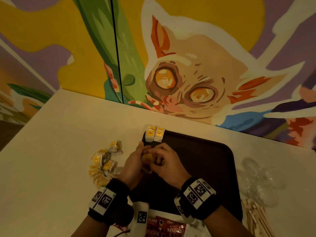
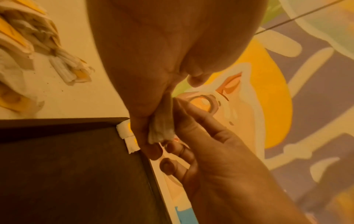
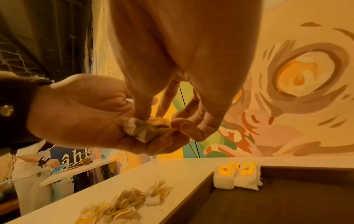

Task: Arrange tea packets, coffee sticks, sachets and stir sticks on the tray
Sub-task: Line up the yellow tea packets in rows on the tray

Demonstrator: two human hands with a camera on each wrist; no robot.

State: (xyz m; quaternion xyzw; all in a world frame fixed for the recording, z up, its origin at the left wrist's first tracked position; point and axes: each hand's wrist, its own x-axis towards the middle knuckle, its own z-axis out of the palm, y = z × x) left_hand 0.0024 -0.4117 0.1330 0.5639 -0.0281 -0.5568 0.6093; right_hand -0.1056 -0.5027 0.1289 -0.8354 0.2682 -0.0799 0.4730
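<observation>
Left hand (image 1: 132, 165): fingers curled round a tea packet (image 1: 147, 159), held above the tray's left part.
Right hand (image 1: 168, 162): pinches the same tea packet from the other side.
Tray (image 1: 205, 161): dark, on the counter (image 1: 59, 134); most of its floor bare.
Placed tea packets (image 1: 154, 134): upright in the tray's far left corner, against the rim.
Loose tea packets (image 1: 104, 164): heaped on the counter just left of the tray.
Stir sticks (image 1: 256, 218): right of the tray, near the counter's front.
Coffee sticks (image 1: 165, 227): at the tray's near edge.

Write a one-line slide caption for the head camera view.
Both hands, left hand and right hand, hold a tea packet over the dark tray, where placed tea packets stand at the far-left corner.
</observation>
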